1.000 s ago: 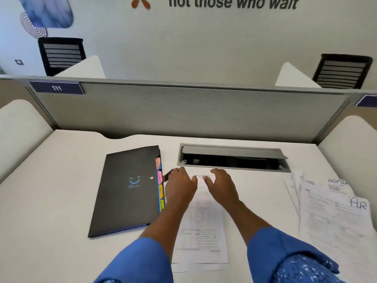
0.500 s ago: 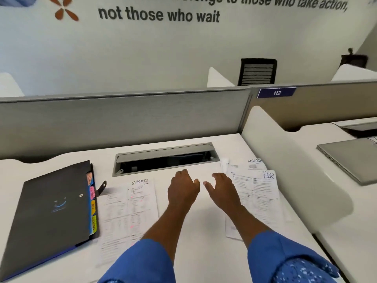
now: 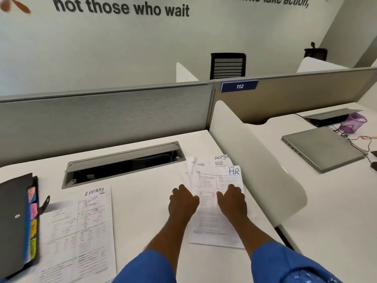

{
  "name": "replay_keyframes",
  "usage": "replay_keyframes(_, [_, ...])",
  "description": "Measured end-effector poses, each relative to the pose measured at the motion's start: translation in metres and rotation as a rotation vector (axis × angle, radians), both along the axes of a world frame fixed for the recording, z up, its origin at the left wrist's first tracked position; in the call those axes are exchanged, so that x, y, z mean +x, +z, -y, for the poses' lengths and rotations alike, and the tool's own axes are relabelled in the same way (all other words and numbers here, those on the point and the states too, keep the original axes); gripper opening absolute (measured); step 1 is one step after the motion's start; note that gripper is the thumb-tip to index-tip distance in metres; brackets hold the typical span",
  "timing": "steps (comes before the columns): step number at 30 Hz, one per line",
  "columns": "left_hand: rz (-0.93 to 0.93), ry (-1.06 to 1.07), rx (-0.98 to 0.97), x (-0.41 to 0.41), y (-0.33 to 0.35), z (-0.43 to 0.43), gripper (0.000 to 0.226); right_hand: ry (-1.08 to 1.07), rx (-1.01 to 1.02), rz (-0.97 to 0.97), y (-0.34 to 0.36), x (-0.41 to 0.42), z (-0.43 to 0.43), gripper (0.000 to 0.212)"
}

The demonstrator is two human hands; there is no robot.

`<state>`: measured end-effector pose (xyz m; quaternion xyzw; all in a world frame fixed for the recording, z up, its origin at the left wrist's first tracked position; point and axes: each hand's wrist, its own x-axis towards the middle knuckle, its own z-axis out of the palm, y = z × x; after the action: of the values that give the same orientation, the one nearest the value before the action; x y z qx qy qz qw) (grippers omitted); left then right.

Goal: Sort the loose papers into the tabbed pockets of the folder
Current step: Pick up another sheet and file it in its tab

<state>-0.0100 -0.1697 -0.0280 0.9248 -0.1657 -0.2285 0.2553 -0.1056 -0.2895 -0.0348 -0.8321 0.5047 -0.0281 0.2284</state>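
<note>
- The right hand (image 3: 231, 202) lies palm down on the top sheet (image 3: 216, 180) of a loose pile of papers, fingers reaching forward and resting on the page.
- This top sheet is marked "HR" in its far right corner.
- The left hand (image 3: 182, 203) is at the left edge of the same pile, knuckles up and fingers bent down. Whether it pinches the paper edge or only touches it cannot be told.
- A sheet marked "ADMIN" (image 3: 221, 159) sticks out from under the pile at the far side.
- The pile lies on the right part of the white desk (image 3: 142, 201), just beside the white side panel (image 3: 255, 160).
- A sheet headed "SPORTS" (image 3: 91, 225) lies flat, well to the left of the hands.
- The dark folder (image 3: 14, 221) lies closed at the left edge of the desk, its coloured tabs (image 3: 32, 221) facing the SPORTS sheet.
- An open cable tray (image 3: 122, 162) runs along the back of the desk.
- A closed laptop (image 3: 320, 149) lies on the next desk.
</note>
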Motion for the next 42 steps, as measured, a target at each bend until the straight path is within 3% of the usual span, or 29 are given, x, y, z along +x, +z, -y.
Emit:
replay_keyframes(6, [-0.142,0.078,0.034,-0.011,-0.021,0.021,0.055,-0.270,0.169,-0.047,-0.020,-0.017,0.035,0.051])
replay_keyframes(18, [-0.181,0.101,0.059,-0.009,-0.027,0.039,0.048,-0.380,0.235,-0.055,-0.030,-0.008,0.056,0.054])
replay_keyframes(27, [-0.177,0.093,-0.032,-0.007,-0.028,0.037,0.041,-0.388,0.284,0.043,-0.022,-0.008,0.058,0.022])
replay_keyframes(32, [-0.182,0.099,-0.157,-0.003,-0.021,0.037,0.046,-0.346,0.329,0.233,-0.017,-0.005,0.060,0.018])
replay_keyframes(37, [-0.131,0.128,-0.307,0.007,-0.008,0.032,0.010,-0.312,0.305,0.513,0.001,0.007,0.060,0.018])
replay_keyframes(42, [-0.072,0.197,-0.434,0.022,0.009,0.020,0.020,-0.207,0.382,0.776,0.022,0.022,0.051,0.018])
